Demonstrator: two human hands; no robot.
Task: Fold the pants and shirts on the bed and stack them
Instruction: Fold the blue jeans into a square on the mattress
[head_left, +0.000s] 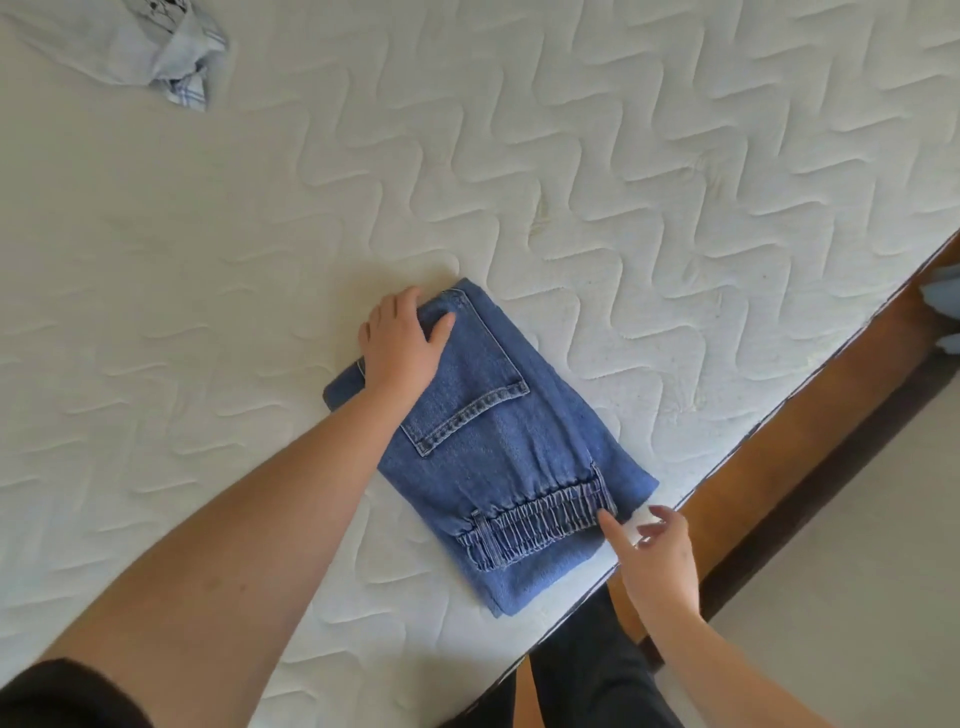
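While the left hand (402, 340) presses flat on folded jeans (498, 441), the right hand (657, 553) hovers open.

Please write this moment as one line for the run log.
jeans: folded, on mattress | left hand: flat on jeans | right hand: open, index at waistband | crumpled shirt: unfolded

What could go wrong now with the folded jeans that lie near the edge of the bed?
1. The folded jeans lie close to the mattress edge; a push from the right hand might slide them off.
2. If the left hand lifts, the upper fold may spring open.
3. The crumpled shirt lies far away; reaching for it may disturb the jeans.
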